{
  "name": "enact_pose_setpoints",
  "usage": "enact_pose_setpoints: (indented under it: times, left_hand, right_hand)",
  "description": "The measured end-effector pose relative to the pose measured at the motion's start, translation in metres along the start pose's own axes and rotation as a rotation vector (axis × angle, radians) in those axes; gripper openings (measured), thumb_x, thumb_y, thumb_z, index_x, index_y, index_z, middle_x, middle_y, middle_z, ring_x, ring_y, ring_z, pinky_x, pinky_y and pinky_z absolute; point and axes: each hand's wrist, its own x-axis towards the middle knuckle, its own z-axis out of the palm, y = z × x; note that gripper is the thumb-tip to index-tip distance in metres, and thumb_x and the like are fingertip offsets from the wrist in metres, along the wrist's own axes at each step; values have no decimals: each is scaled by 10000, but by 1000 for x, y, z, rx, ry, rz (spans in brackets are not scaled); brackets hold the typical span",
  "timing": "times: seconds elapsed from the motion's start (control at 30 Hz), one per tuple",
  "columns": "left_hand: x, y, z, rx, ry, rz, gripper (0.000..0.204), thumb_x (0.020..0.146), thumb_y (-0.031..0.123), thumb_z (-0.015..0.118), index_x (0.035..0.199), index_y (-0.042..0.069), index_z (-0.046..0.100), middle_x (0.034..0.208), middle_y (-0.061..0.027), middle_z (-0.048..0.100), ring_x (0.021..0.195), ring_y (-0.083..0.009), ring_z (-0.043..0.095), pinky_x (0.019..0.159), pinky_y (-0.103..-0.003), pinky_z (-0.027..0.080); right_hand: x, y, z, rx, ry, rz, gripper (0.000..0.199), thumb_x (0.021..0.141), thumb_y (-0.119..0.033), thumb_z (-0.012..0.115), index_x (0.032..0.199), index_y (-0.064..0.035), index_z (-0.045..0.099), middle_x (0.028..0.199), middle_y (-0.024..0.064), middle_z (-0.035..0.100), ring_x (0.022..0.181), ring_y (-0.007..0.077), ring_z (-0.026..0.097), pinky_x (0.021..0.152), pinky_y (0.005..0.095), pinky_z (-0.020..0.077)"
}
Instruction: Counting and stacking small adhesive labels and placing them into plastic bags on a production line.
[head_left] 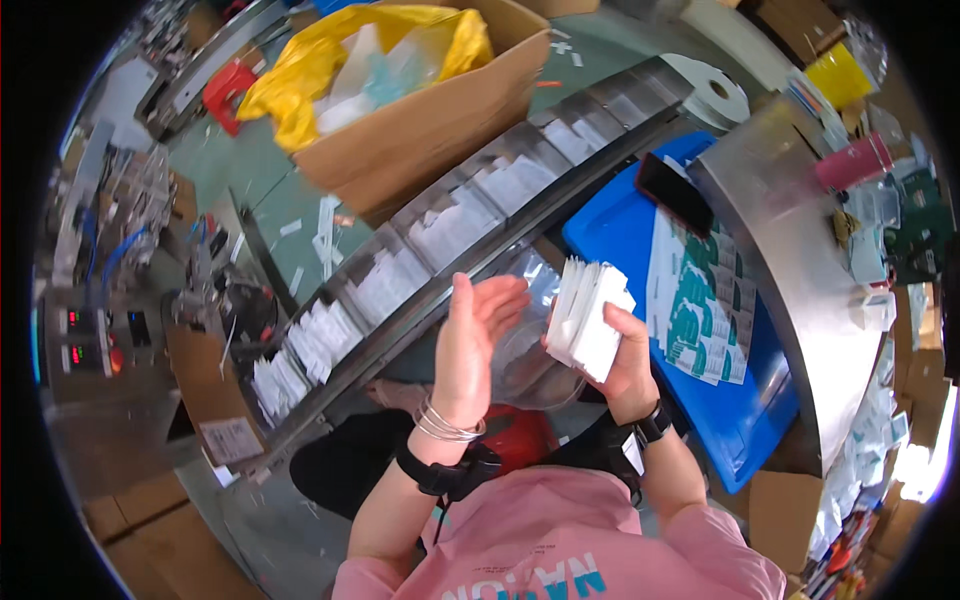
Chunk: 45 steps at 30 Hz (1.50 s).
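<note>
My right hand (632, 365) is closed round a thick stack of flat white packets (588, 320), with the thumb on its near face. The packets stand on edge, and their far edges fan slightly apart. To the left of the stack, my left hand (472, 335) is raised with its fingers stretched out and its thumb pointing up, holding nothing. It is apart from the stack. Just beyond it runs a long metal trough (440, 275) divided into several compartments. Similar white packets (455, 232) lie in loose piles inside these. A clear plastic bag (530, 365) hangs below and between my hands.
A large cardboard box (430, 130) lined with a yellow bag (280, 95) stands beyond the trough. At right, a blue tray (755, 425) bears green-and-white printed sheets (705, 310) and a dark phone (675, 193). A curved metal table (790, 240) borders it. Machinery (100, 310) stands at left.
</note>
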Motion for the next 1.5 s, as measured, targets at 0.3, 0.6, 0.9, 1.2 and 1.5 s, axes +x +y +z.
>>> enact_pose_setpoints:
  times: [0.3, 0.6, 0.9, 1.2, 1.5]
  left_hand:
    - [-59, -105, -81, 784, 296, 236, 292, 847, 256, 602, 910, -28, 581, 879, -139, 582, 815, -280, 569, 720, -343, 448]
    - [-61, -95, -40, 1162, 256, 650, 247, 779, 123, 678, 969, 8, 570, 978, -160, 525, 867, -293, 533, 735, -334, 454]
    - [-63, -77, -6, 481, 129, 370, 149, 807, 29, 643, 952, 0, 624, 807, -22, 543, 621, -59, 517, 538, -185, 400]
    - [-73, -63, 8, 463, 159, 460, 202, 746, 16, 695, 941, 10, 644, 734, -7, 500, 584, -54, 451, 514, -189, 357]
    - [-77, -63, 13, 387, 246, 472, 143, 714, -6, 704, 849, 0, 655, 690, -10, 501, 577, -68, 458, 521, -199, 360]
  right_hand:
    - [3, 50, 8, 361, 26, 187, 485, 852, -410, 546, 1190, -62, 529, 1110, 108, 555, 1016, 257, 532, 874, 431, 440]
    - [5, 37, -16, 285, 74, 131, 488, 846, -427, 549, 1194, -84, 541, 1139, 114, 564, 1063, 261, 531, 993, 473, 367]
    - [-6, 43, 6, 495, -83, -10, 487, 840, -446, 551, 1225, -147, 537, 1193, 59, 559, 1127, 237, 503, 1098, 531, 171]
    - [-23, 45, 30, 657, -102, -43, 595, 814, -474, 577, 1265, -95, 497, 1253, 79, 521, 1182, 195, 474, 1128, 488, 51]
    - [-25, 49, 41, 722, -207, -30, 716, 777, -438, 645, 1303, -27, 387, 1177, 47, 495, 1162, 187, 467, 1127, 476, 50]
